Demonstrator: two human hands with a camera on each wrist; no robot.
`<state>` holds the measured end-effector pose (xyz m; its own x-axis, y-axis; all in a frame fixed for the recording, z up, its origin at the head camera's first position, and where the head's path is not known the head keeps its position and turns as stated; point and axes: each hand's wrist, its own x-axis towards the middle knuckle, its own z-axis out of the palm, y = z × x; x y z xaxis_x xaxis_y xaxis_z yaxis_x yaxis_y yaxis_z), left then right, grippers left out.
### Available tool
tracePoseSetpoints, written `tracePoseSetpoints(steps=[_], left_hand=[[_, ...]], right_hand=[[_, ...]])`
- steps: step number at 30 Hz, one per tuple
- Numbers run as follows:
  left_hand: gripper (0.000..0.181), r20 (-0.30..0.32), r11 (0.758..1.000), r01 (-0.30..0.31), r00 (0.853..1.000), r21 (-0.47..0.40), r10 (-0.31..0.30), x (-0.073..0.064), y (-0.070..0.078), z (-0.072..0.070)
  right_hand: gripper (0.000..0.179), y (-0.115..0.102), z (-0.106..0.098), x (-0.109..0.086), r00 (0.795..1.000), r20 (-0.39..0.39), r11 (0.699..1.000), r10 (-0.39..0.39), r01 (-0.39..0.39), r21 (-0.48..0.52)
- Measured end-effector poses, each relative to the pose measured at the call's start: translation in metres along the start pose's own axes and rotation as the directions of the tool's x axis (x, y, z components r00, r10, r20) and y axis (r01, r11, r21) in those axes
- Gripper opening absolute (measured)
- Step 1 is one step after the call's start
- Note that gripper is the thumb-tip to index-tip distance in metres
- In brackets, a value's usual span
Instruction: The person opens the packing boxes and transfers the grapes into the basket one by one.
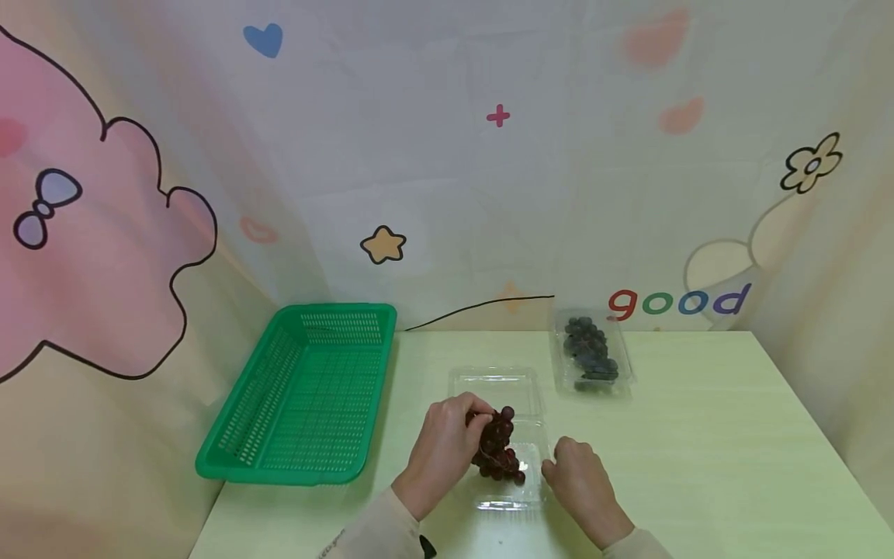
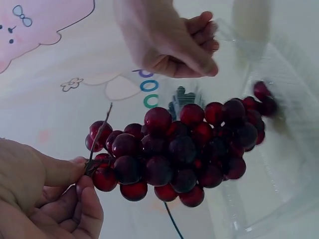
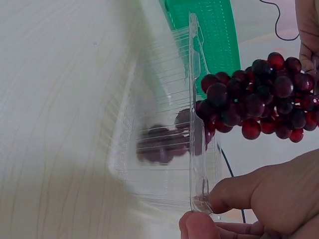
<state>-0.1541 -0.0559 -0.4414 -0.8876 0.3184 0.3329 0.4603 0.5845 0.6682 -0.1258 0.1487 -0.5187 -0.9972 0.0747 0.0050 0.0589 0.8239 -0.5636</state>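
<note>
A bunch of dark red grapes (image 1: pixel 497 449) hangs from my left hand (image 1: pixel 440 446), which pinches its stem between thumb and fingertips. The lower end of the bunch reaches into a clear plastic clamshell box (image 1: pixel 532 466), whose lid lies folded back on the far side. Through the box wall in the right wrist view, a few grapes show dimly. My right hand (image 1: pixel 581 485) holds the box's right rim, thumb and finger pinching the edge (image 3: pixel 199 199).
On the left stands a green plastic basket (image 1: pixel 279 475) with slotted walls. A second clear box (image 1: pixel 624 376) with dark grapes (image 1: pixel 590 349) inside sits at the back right of the pale table (image 1: pixel 719 442). Behind the table hangs a printed curtain (image 1: pixel 454 155).
</note>
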Motion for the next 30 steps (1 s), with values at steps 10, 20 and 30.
tracePoseSetpoints(steps=[10,20,30], left_hand=[[0.005,0.014,0.999,0.007,1.000,-0.054,-0.007,0.011,0.009,-0.024],[0.004,0.060,0.996,0.041,0.998,-0.076,-0.036,0.018,0.018,-0.045],[0.003,0.043,0.998,0.027,0.999,-0.059,-0.025,0.028,0.025,-0.067]], right_hand=[[0.036,0.000,0.000,0.000,1.000,-0.004,1.000,0.004,-0.004,0.008],[0.036,0.000,0.000,-0.001,1.000,-0.008,1.000,0.004,-0.004,0.011],[0.037,0.000,0.000,-0.002,1.000,-0.015,1.000,0.003,-0.002,0.020]])
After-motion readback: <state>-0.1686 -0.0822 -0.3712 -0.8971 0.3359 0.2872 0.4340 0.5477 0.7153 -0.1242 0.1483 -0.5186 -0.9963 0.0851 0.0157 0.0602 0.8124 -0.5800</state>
